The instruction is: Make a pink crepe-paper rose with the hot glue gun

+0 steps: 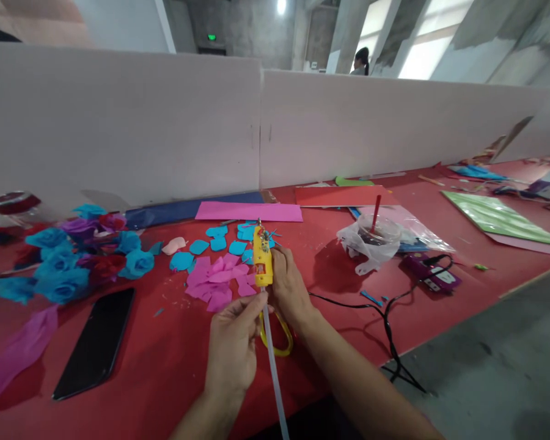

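Observation:
A yellow hot glue gun (263, 260) points away from me over the red table, with my right hand (289, 287) wrapped round its right side. From its back end a long whitish glue stick (274, 373) runs down toward me. My left hand (236, 336) pinches that stick just behind the gun. Below the gun shows a yellow loop handle (283, 342), partly hidden by the hands; what it belongs to I cannot tell. Cut pink petals (217, 278) and blue petals (199, 247) lie left of and beyond the gun.
Paper flowers (57, 266) and a black phone (96, 342) lie at left. A bagged cup with a straw (371, 235), a purple power strip (433, 272) and black cables (387, 324) are at right. A white partition (165, 128) stands behind pink paper (250, 211).

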Demonstrator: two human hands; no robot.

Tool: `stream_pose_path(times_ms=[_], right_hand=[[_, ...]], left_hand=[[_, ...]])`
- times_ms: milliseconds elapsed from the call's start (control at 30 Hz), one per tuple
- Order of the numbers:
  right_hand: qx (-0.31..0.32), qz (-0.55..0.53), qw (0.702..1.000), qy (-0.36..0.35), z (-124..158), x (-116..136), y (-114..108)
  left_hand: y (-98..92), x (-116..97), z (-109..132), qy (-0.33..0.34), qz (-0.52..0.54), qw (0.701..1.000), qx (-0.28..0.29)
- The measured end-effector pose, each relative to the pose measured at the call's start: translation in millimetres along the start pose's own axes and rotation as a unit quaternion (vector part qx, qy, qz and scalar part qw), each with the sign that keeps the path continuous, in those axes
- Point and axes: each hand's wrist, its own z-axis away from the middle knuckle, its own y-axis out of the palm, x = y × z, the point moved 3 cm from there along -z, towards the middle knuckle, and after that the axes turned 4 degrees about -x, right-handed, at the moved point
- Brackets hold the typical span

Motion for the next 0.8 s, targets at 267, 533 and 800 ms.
stream_pose_path(times_ms=[267,533,800], right_hand=[[-0.002,0.009,1.0,-0.018,0,-2,2],[-0.018,-0.006,1.0,-0.025,2,-2,4],[-0.103,-0.123,0.986,0.054,-2,-12,-1]], left_hand=[[2.9,-5,1,-0.015,-0.005,1.0,-0.009],[5.2,-5,1,-0.013,-0.001,1.0,-0.011],[-9.6,-11,-10,0.084,-0.067,0.994,0.032]])
